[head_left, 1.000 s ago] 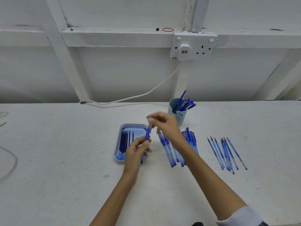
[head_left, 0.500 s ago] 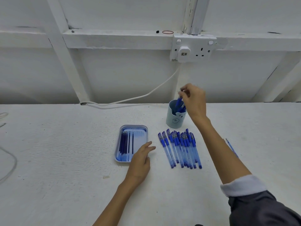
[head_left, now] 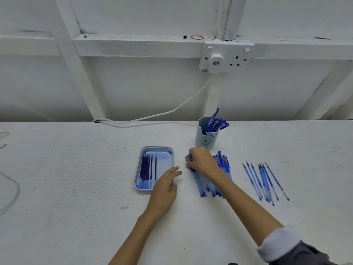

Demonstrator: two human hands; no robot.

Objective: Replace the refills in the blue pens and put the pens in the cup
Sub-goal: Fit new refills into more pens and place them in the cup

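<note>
So here's where we're at: our right hand [head_left: 202, 162] is down on the row of blue pens [head_left: 210, 180] lying on the white table [head_left: 76, 178], fingers curled over the leftmost pen in the row, thumb and fingertips pinched around its top end. It looks like a narrow grip closing on that one pen, though the pen still lies flat with the rest, and the motion blur there means we can't say for sure that it's properly clamped. The rest of the pens fan out just to the right of the grip and underneath the wrist, all pointing roughly away from us.

Our left hand [head_left: 165, 186] is flat-ish on the table just left of the grip, fingers loosely spread and holding nothing. Its fingertips sit right by the near right corner of the little blue tray [head_left: 139, 169], which is a bit further left of the grip and holds a bunch of dark refills [head_left: 146, 169] lined up side by side.

Straight past the grip, away from us, stands the pale blue cup [head_left: 206, 139] with a little face on it. It already has a handful of pens [head_left: 215, 122] stuck in it, leaning to the right. It's near the right hand's knuckles but not touching.

Well off to the right of the grip, past the pen row, there's a separate loose spread of thin refills [head_left: 265, 181] lying on the table, apart from everything else.

Behind it all there's a wall socket [head_left: 227, 56] with a white cable [head_left: 152, 116] running down to the table's far edge.
</note>
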